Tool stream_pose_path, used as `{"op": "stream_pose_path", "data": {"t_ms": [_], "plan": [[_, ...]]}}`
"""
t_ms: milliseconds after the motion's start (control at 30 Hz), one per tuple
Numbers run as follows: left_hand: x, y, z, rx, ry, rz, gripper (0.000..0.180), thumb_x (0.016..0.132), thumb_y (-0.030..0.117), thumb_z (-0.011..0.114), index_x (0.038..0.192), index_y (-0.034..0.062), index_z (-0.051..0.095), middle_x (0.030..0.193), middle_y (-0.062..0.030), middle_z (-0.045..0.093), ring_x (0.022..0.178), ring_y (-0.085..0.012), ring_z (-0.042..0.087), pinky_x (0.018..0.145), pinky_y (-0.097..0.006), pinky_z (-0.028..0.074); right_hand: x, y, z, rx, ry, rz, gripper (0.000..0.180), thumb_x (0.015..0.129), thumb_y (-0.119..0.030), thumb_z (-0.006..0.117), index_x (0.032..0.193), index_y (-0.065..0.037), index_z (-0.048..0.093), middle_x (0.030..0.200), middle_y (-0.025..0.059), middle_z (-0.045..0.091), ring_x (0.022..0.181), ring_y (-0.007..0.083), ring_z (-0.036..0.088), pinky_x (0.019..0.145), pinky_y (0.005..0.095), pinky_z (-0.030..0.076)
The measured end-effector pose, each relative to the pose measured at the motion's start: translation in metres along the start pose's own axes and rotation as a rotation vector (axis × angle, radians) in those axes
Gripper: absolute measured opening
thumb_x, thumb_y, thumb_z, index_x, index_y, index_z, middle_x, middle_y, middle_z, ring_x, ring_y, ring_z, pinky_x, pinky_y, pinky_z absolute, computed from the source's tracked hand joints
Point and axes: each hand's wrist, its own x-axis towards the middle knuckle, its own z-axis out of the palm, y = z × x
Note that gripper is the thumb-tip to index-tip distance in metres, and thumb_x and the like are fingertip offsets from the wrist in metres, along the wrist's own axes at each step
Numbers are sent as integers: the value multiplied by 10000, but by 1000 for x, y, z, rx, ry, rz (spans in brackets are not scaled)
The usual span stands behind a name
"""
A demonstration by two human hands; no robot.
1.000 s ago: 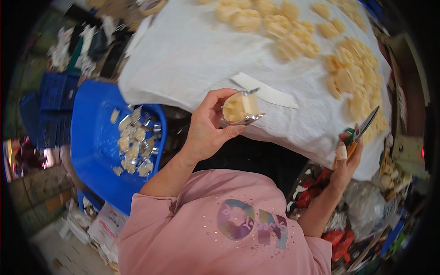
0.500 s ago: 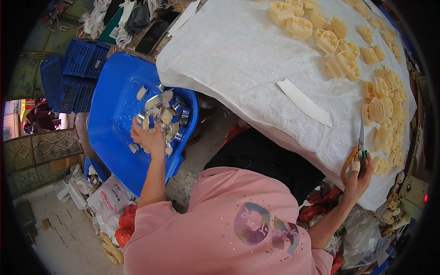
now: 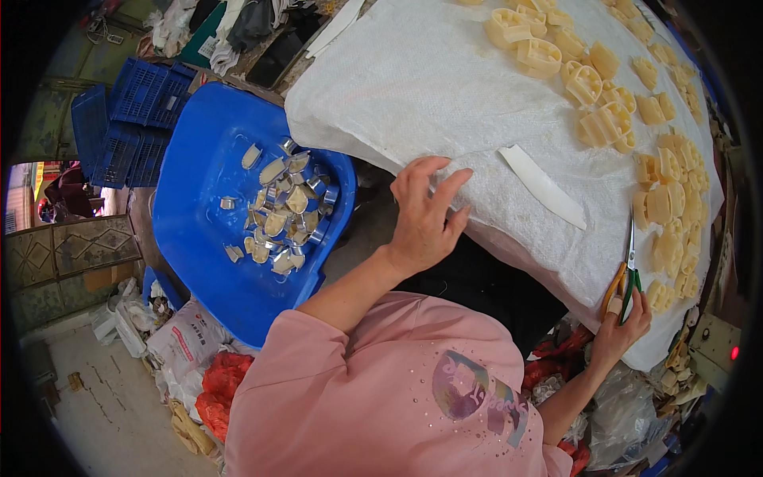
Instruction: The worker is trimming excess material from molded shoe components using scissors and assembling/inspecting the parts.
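My left hand [image 3: 427, 213] is over the near edge of the white-covered table [image 3: 381, 87], fingers spread and nothing seen between them. A pair of scissors [image 3: 632, 253], with one orange and one green handle, is in my right hand [image 3: 624, 330] at the table's right side. Their blades point away from me and look nearly closed. A wrap circles one finger of that hand. Left of my left hand stands a blue plastic tub [image 3: 211, 119], holding a heap of small silvery metal-banded pieces [image 3: 274, 222] with cream-coloured faces. A curved white strip [image 3: 544, 187] lies between my hands.
Many pale yellow ring-shaped moulded pieces [image 3: 604, 119] lie along the table's far and right sides. Blue crates [image 3: 147, 95] are stacked at the far left. Sacks [image 3: 187, 338] and red bags [image 3: 225, 393] lie on the floor beside the tub.
My left hand has come out of the tub and moved right to the table edge, its fingers now spread. The right hand keeps the scissors in nearly the same place. The view has shifted slightly.
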Motion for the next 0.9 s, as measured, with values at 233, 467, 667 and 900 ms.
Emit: {"op": "stream_pose_path", "data": {"t_ms": [233,467,667,900], "plan": [[7,13,14,36,12,-34,502,675,98,685,1160,111,557,1151,-104,463,1142,-304,384,944,-440,237,29,-68,9,346,-10,-291,337,803,-59,663,1125,-15,575,1165,135,562,1094,313,507,936,395,404],[11,15,7,41,-5,-58,494,651,93,701,1127,122,570,1109,-67,487,1116,-287,394,912,-441,231,63,-140,43,351,-172,-464,384,697,-13,685,1070,-11,592,1021,126,579,980,314,518,864,391,433],[9,13,5,41,-3,-51,462,641,80,703,1087,131,597,1107,-59,491,1115,-280,391,902,-436,231,73,-141,53,222,-107,-625,316,684,59,613,992,-12,611,855,108,554,837,281,524,733,393,458],[6,10,-1,25,-17,-47,465,636,85,710,1085,134,600,1119,-55,490,1133,-281,385,921,-440,228,81,-158,39,94,-216,-725,195,711,20,587,905,-5,594,823,111,522,826,267,534,696,360,480]]}}
